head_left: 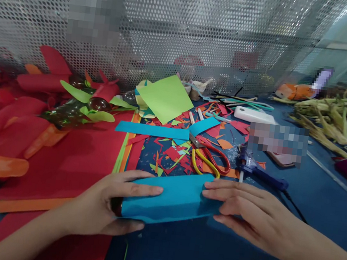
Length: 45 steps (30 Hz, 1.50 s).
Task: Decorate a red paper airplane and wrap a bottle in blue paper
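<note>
A dark bottle, its end just showing (116, 205), lies sideways inside a wrap of blue paper (168, 199) near the table's front. My left hand (110, 204) curls around the bottle's left end, thumb below and fingers on top. At the right end, the fingers of my right hand (242, 210) press against the blue paper. Just behind the wrap are scissors (211, 158) with red and yellow handles. Two cut blue paper strips (153, 130) lie beyond, by the scissor blades. A blue glue gun (263, 172) rests to the right, its cord running toward the front.
Red paper sheets (71, 164) and paper-covered bottles (44, 82) fill the left. A light green sheet (166, 98) and many paper scraps (177, 153) lie mid-table. On the right are a white object (254, 114) and dried husks (342, 121). A perforated metal panel (173, 24) stands behind.
</note>
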### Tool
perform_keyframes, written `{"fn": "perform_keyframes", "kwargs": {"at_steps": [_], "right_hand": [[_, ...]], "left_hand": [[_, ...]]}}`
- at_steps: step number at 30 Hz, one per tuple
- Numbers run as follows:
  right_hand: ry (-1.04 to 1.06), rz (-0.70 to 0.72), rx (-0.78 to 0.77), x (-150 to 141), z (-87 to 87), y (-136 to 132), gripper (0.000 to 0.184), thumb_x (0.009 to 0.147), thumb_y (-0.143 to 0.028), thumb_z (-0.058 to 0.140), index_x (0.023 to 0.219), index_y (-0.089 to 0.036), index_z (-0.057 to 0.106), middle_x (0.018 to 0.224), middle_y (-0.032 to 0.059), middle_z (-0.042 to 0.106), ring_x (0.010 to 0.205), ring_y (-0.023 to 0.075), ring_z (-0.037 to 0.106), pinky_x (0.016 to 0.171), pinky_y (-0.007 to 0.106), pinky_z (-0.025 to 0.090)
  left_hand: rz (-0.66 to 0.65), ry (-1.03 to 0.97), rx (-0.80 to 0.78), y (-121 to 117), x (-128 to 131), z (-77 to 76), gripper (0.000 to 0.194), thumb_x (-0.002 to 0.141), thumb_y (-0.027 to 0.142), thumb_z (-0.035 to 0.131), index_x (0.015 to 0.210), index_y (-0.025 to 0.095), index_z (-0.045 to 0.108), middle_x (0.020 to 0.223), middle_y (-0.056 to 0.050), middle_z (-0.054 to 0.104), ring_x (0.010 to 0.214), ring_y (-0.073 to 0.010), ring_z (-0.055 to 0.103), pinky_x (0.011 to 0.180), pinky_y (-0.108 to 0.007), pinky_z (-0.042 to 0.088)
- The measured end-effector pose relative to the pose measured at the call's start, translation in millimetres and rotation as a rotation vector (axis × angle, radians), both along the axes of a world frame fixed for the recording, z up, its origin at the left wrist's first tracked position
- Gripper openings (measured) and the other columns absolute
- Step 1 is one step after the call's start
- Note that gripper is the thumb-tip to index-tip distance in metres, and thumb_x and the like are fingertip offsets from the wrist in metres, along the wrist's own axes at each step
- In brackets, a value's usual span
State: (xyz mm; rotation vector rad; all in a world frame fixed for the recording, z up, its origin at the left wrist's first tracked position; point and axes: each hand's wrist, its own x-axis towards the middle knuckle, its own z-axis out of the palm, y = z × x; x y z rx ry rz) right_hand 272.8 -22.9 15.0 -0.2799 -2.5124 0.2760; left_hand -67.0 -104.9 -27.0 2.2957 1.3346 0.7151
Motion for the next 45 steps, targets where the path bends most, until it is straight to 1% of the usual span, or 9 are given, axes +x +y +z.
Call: {"fn": "perform_keyframes", "kwargs": {"at_steps": [4, 8, 13, 17, 23, 27, 33, 41, 45], "right_hand": [[-0.003, 0.041, -0.134, 6, -1.8, 6, 0.012, 0.103, -0.026, 0.060, 0.092, -0.023, 0.057, 0.109, 0.0096, 0.081, 0.111, 0.0174, 0.076, 0.094, 0.026, 0.063], [-0.006, 0.077, -0.178, 9, -3.6, 10, 0.008, 0.100, -0.024, 0.066, 0.097, -0.023, 0.058, 0.114, 0.0107, 0.079, 0.115, 0.0178, 0.074, 0.097, 0.027, 0.061], [0.018, 0.084, -0.185, 8, -2.8, 10, 0.012, 0.101, -0.013, 0.061, 0.093, -0.021, 0.056, 0.113, 0.0133, 0.077, 0.116, 0.0170, 0.071, 0.099, 0.028, 0.059], [0.019, 0.087, -0.202, 6, -0.6, 9, 0.013, 0.101, -0.012, 0.059, 0.092, -0.021, 0.055, 0.110, 0.0126, 0.076, 0.110, 0.0168, 0.072, 0.093, 0.029, 0.061], [-0.009, 0.120, -0.093, 4, -0.1, 6, 0.012, 0.102, -0.010, 0.056, 0.094, -0.018, 0.061, 0.107, 0.0108, 0.079, 0.115, 0.0190, 0.070, 0.100, 0.030, 0.060], [-0.006, 0.138, 0.044, 3, -2.0, 4, 0.019, 0.103, -0.006, 0.051, 0.092, -0.017, 0.062, 0.104, 0.0103, 0.081, 0.111, 0.0187, 0.073, 0.107, 0.032, 0.057], [0.000, 0.064, 0.053, -1, -2.5, 2, 0.015, 0.104, -0.010, 0.050, 0.098, -0.016, 0.062, 0.096, 0.0100, 0.080, 0.109, 0.0201, 0.074, 0.098, 0.032, 0.062], [0.056, -0.070, 0.027, -8, -9.9, 0, 0.016, 0.100, -0.009, 0.048, 0.093, -0.023, 0.050, 0.097, 0.0107, 0.073, 0.098, 0.0204, 0.074, 0.085, 0.035, 0.065], [0.072, -0.101, -0.032, -10, -11.6, -1, 0.017, 0.099, -0.009, 0.049, 0.093, -0.024, 0.046, 0.099, 0.0119, 0.071, 0.101, 0.0214, 0.072, 0.088, 0.034, 0.063]], "left_hand": [[-0.003, -0.002, -0.029, 0, 5, 8.8, 0.050, 0.085, 0.049, 0.073, 0.135, 0.040, 0.066, 0.136, -0.007, 0.069, 0.124, -0.0262, 0.067, 0.098, -0.036, 0.059], [-0.002, 0.015, -0.024, 2, 6, 14.8, 0.051, 0.083, 0.044, 0.078, 0.133, 0.041, 0.068, 0.131, -0.006, 0.073, 0.122, -0.0258, 0.069, 0.096, -0.034, 0.060], [-0.007, 0.008, 0.057, 2, -1, 2.5, 0.054, 0.082, 0.054, 0.077, 0.133, 0.042, 0.067, 0.131, -0.005, 0.073, 0.118, -0.0265, 0.071, 0.092, -0.031, 0.062], [0.057, 0.009, 0.065, -3, 0, -2.3, 0.049, 0.085, 0.059, 0.072, 0.130, 0.040, 0.068, 0.132, -0.003, 0.073, 0.121, -0.0268, 0.069, 0.095, -0.034, 0.060], [0.056, 0.002, 0.117, -5, 5, 0.3, 0.044, 0.090, 0.051, 0.069, 0.132, 0.041, 0.065, 0.128, 0.001, 0.075, 0.122, -0.0233, 0.068, 0.098, -0.032, 0.059], [-0.006, 0.008, 0.138, 1, 0, -1.6, 0.049, 0.088, 0.049, 0.072, 0.135, 0.041, 0.064, 0.134, -0.003, 0.071, 0.117, -0.0241, 0.071, 0.093, -0.032, 0.062], [-0.089, -0.050, 0.071, 8, 1, 2.9, 0.051, 0.092, 0.043, 0.070, 0.141, 0.041, 0.058, 0.146, -0.006, 0.062, 0.128, -0.0249, 0.065, 0.097, -0.032, 0.060], [0.042, -0.026, 0.085, -1, 5, 6.7, 0.045, 0.090, 0.047, 0.070, 0.134, 0.042, 0.065, 0.134, -0.003, 0.071, 0.122, -0.0244, 0.068, 0.099, -0.033, 0.059], [0.084, -0.049, 0.071, -3, 10, 10.5, 0.042, 0.092, 0.052, 0.068, 0.133, 0.044, 0.066, 0.133, 0.000, 0.072, 0.124, -0.0220, 0.067, 0.101, -0.031, 0.057]]}}
